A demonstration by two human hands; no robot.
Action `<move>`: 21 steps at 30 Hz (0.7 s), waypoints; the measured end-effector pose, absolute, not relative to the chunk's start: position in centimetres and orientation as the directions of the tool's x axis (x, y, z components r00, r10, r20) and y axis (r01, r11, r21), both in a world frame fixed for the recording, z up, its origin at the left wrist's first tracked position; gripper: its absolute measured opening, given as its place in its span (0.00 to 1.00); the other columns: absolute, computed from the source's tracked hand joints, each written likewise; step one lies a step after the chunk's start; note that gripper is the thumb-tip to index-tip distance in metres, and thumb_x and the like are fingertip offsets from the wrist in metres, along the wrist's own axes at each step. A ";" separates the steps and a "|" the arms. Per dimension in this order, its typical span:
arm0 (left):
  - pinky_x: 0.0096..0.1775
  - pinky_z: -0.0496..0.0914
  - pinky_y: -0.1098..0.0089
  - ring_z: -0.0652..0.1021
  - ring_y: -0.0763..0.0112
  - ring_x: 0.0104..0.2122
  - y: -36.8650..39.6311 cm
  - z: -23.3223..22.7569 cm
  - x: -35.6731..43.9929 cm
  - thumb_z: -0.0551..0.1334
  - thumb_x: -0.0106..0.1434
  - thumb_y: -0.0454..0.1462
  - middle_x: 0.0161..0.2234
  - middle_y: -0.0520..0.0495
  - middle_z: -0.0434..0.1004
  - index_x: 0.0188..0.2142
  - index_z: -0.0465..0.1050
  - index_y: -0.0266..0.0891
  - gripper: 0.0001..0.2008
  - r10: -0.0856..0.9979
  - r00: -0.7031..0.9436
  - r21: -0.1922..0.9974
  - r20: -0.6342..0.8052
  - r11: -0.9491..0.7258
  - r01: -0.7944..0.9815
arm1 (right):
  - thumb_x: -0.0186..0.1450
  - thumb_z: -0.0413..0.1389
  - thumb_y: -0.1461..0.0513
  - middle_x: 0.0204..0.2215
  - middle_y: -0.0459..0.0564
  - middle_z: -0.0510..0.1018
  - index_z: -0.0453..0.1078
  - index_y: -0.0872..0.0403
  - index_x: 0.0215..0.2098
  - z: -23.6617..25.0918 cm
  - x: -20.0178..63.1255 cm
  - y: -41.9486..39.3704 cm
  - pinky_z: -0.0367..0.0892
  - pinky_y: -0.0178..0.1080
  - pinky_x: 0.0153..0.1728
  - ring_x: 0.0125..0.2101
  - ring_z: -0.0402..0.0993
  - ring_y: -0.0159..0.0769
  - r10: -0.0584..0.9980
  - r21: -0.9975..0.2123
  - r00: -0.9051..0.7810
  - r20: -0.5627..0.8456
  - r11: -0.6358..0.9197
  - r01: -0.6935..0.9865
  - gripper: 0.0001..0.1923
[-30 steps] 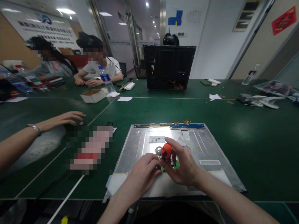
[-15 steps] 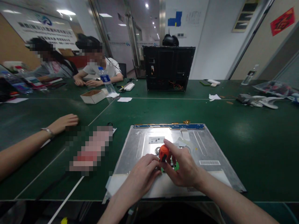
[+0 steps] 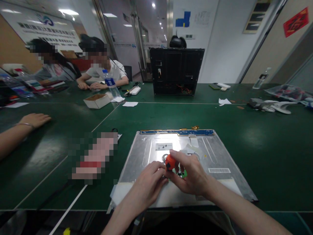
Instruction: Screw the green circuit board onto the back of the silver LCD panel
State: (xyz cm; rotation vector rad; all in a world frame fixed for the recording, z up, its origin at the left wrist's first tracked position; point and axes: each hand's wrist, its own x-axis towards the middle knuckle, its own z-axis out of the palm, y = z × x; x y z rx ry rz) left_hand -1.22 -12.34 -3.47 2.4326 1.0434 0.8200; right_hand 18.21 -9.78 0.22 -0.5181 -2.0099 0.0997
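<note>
A screwdriver with an orange handle (image 3: 170, 162) is gripped between the thumb and fingers of my right hand (image 3: 193, 171). Its shaft and tip are hidden. My left hand (image 3: 152, 178) is closed beside it, fingertips bent together near the base of the handle; whatever they pinch is out of sight. Under my fingers shows part of a small green circuit board (image 3: 182, 173). Both hands are over the back of a flat silver display panel (image 3: 210, 156), which has a blue circuit strip (image 3: 176, 132) along its far edge.
A co-worker's arm (image 3: 33, 121) rests on the green table (image 3: 246, 130) at left, near a blurred pink item (image 3: 100, 150). Farther back are a small open box (image 3: 96, 101), a water bottle (image 3: 110, 83) and a standing black casing (image 3: 176, 70). Two people sit at far left.
The orange handle has tilted and shifted slightly left, my right fingers with it. My left hand has hardly moved. The co-worker's hand has drawn back to the left.
</note>
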 end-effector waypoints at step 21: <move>0.42 0.72 0.62 0.75 0.61 0.43 -12.0 -4.0 -1.3 0.55 0.67 0.30 0.45 0.43 0.73 0.44 0.70 0.41 0.09 0.747 0.562 0.538 0.355 -0.655 0.530 | 0.68 0.51 0.66 0.30 0.49 0.79 0.50 0.57 0.64 0.1 18.3 -9.8 0.67 0.33 0.19 0.19 0.70 0.30 0.394 -0.311 -0.372 0.840 0.913 0.264 0.28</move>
